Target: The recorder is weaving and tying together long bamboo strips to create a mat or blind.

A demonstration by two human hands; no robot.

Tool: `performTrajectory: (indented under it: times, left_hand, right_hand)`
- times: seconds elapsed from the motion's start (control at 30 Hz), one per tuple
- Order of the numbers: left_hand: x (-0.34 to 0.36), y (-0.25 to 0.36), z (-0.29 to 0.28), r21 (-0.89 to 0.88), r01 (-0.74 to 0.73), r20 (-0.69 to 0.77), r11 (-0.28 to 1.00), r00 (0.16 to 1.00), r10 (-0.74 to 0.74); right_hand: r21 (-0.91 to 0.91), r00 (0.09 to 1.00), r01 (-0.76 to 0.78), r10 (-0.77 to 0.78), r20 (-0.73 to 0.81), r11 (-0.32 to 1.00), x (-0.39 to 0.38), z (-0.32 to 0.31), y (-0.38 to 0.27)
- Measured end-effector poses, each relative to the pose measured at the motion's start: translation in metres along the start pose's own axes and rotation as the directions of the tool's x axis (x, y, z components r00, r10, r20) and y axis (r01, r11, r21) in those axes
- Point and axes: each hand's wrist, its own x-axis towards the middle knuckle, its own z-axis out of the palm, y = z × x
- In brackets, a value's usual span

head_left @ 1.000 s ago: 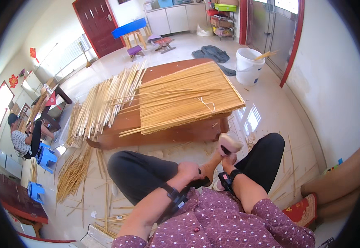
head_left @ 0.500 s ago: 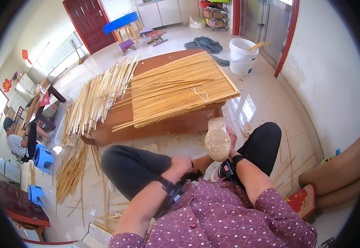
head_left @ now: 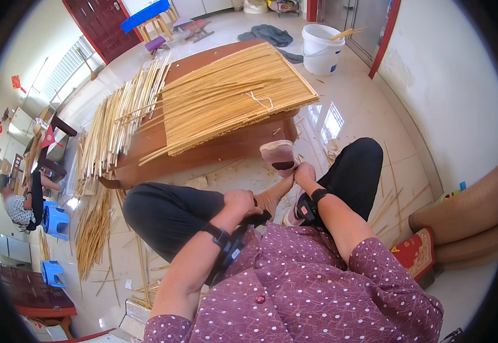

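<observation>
A pale pink shoe (head_left: 277,152) with a dark opening is beyond my bare ankle (head_left: 273,198), between my bent legs. My right hand (head_left: 304,174) is closed at its near edge, fingertips partly hidden. Whether the toes are inside the shoe I cannot make out. My left hand (head_left: 240,202) is wrapped round the dark trouser leg (head_left: 172,211) just above that ankle. Black bands circle both my wrists. The other shoe (head_left: 293,215) shows partly below my right wrist.
Ahead stands a brown low table (head_left: 203,140) bearing a straw-coloured stick mat (head_left: 232,97) and loose sticks (head_left: 126,120). More sticks (head_left: 93,240) lie on the floor. A white bucket (head_left: 322,51) stands beyond. Another person (head_left: 20,203) sits far left, near blue stools (head_left: 54,220); someone's bare leg (head_left: 460,208) is at right.
The shoe has turned from showing its sole to showing its pink upper and dark opening. My right hand has shifted to its near edge. The view has tilted down.
</observation>
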Motion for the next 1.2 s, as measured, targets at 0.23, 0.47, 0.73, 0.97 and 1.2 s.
performTrajectory:
  times: [0.23, 0.47, 0.73, 0.97, 1.2]
  left_hand:
    - [0.001, 0.000, 0.000, -0.016, 0.028, 0.010, 0.999, 1.000, -0.028]
    - [0.004, 0.005, -0.006, 0.011, 0.091, 0.056, 0.996, 0.994, -0.092]
    - [0.015, -0.005, 0.010, 0.034, 0.059, 0.069, 0.998, 0.996, -0.062]
    - [0.034, -0.008, 0.029, 0.068, 0.085, 0.229, 0.994, 0.968, -0.099]
    - [0.078, -0.015, 0.057, 0.139, 0.153, 0.326, 0.978, 0.926, -0.191]
  right_hand:
    - [-0.152, 0.994, 0.104, -0.096, 0.058, 0.983, -0.020, 0.014, 0.001]
    - [-0.385, 0.893, 0.437, -0.340, 0.295, 0.813, -0.053, 0.024, -0.027]
    - [-0.399, 0.815, 0.574, -0.451, 0.364, 0.715, -0.054, 0.048, -0.024]
    - [-0.343, 0.683, 0.695, -0.429, 0.592, 0.632, -0.058, 0.072, -0.011]
    - [-0.164, 0.496, 0.439, -0.087, 0.864, 0.883, -0.052, 0.091, -0.014]
